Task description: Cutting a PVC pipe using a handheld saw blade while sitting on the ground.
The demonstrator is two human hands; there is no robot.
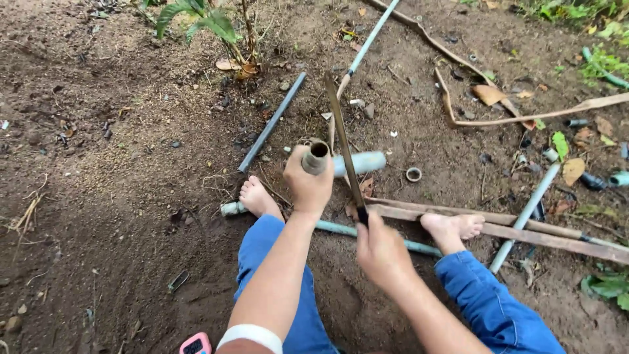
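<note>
My left hand grips a short grey pipe piece, its open end facing up toward the camera. My right hand holds the dark handle of a long thin blade, which angles up and away across the pipe piece. A pale blue pipe lies on the soil just behind the blade. Both my bare feet rest on the dirt, the left foot on a pipe end, the right foot on wooden slats.
A grey pipe and a light blue pipe lie on the soil ahead. Wooden slats and a white pipe lie at right, with a small ring nearby. A green plant grows at the top.
</note>
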